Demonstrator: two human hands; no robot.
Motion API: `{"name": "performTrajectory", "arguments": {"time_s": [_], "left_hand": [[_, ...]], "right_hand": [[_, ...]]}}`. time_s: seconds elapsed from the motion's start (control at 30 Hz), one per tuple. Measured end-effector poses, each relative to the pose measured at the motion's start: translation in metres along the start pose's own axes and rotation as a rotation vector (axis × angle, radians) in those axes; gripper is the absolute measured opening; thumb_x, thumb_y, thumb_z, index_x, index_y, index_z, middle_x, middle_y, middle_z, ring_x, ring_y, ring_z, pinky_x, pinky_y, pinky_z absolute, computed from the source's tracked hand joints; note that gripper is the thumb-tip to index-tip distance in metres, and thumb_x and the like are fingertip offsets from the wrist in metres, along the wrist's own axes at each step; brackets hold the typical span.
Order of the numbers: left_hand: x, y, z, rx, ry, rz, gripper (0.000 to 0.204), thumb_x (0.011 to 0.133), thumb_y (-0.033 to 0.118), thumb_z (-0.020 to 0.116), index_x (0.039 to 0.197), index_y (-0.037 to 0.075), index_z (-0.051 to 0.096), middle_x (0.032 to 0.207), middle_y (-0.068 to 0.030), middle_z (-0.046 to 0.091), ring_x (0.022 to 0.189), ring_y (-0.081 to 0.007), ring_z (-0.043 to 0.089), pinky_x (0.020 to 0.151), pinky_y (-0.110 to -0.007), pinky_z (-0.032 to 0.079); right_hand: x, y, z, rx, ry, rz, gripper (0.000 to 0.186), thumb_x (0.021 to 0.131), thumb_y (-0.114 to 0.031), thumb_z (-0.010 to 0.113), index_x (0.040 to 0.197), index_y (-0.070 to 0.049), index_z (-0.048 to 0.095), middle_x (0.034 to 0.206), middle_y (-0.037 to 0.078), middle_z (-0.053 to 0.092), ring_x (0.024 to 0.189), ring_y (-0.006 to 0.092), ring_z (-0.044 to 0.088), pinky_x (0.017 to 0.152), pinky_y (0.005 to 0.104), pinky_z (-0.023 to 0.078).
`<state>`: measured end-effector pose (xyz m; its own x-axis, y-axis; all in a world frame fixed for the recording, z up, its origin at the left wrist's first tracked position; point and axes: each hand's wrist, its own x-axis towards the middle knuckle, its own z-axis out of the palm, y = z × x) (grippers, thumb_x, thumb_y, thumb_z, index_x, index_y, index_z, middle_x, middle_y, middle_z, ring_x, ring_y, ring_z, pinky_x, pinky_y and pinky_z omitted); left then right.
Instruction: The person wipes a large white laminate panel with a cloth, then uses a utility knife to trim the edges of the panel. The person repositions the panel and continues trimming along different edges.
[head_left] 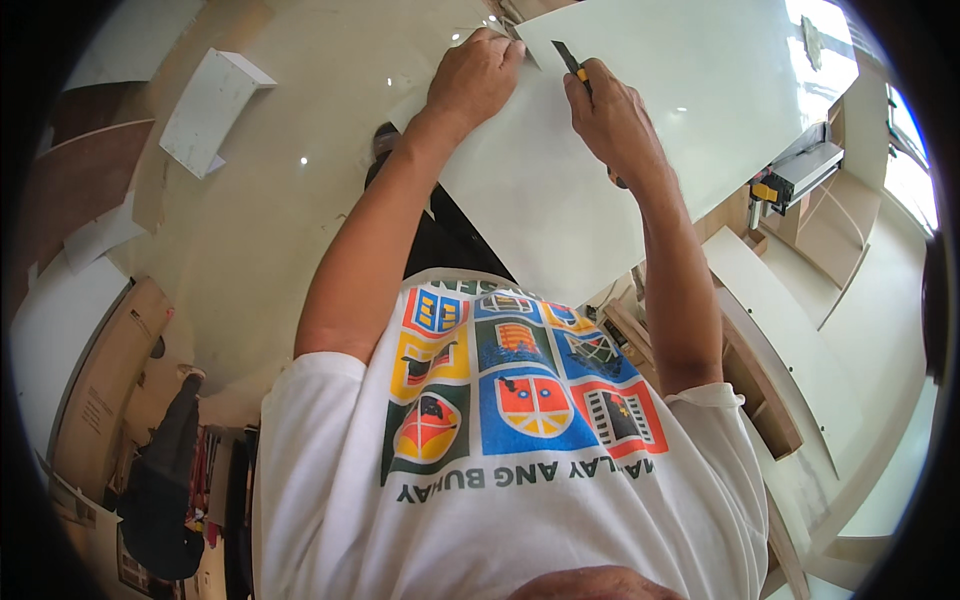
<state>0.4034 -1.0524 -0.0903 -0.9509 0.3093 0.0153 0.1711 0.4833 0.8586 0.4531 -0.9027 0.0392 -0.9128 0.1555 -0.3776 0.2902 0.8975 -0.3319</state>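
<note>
My right hand [618,122] is wrapped round a utility knife [572,62]. Its dark blade points up and to the left over a large white sheet [560,190], apart from my left hand. At the sheet's far left edge, my left hand [478,76] is closed with its fingers curled. A thin, pointed sliver [531,56] shows beside those fingertips. Whatever they pinch is mostly hidden by the hand.
A white angled panel piece [212,115] lies on the glossy floor at left. Boards and a cardboard box [105,385] lean beyond it, near a person in dark clothes [165,490]. At right are a grey and yellow machine [795,175] and white panels [775,320].
</note>
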Motion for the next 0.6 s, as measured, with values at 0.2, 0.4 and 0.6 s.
{"name": "performTrajectory", "arguments": {"time_s": [0.2, 0.4, 0.6], "left_hand": [[0.004, 0.025, 0.009, 0.104, -0.004, -0.177, 0.059, 0.102, 0.050, 0.056, 0.085, -0.004, 0.070, 0.089, -0.0247, 0.070, 0.079, -0.0428, 0.066, 0.080, -0.047, 0.056], [0.003, 0.004, -0.001, -0.568, -0.221, -0.502, 0.059, 0.098, 0.049, 0.067, 0.067, -0.002, 0.071, 0.078, -0.0127, 0.072, 0.068, -0.0229, 0.067, 0.062, -0.038, 0.052], [0.010, 0.002, -0.013, -0.599, -0.308, -0.533, 0.052, 0.102, 0.046, 0.062, 0.104, -0.005, 0.076, 0.087, -0.0098, 0.073, 0.076, -0.0157, 0.067, 0.073, -0.031, 0.056]], "right_hand": [[-0.014, 0.002, 0.010, 0.052, -0.063, 0.037, 0.026, 0.103, -0.023, 0.051, 0.097, 0.002, 0.054, 0.081, 0.026, 0.066, 0.082, 0.0476, 0.064, 0.078, 0.0531, 0.049], [-0.017, 0.009, 0.017, 0.062, 0.035, -0.003, 0.029, 0.103, -0.027, 0.058, 0.095, 0.001, 0.052, 0.074, 0.022, 0.062, 0.067, 0.0407, 0.059, 0.067, 0.0501, 0.047], [0.001, -0.005, 0.028, -0.051, 0.189, -0.078, 0.036, 0.091, -0.030, 0.075, 0.096, -0.001, 0.055, 0.091, 0.016, 0.070, 0.079, 0.0385, 0.069, 0.072, 0.0468, 0.053]]}}
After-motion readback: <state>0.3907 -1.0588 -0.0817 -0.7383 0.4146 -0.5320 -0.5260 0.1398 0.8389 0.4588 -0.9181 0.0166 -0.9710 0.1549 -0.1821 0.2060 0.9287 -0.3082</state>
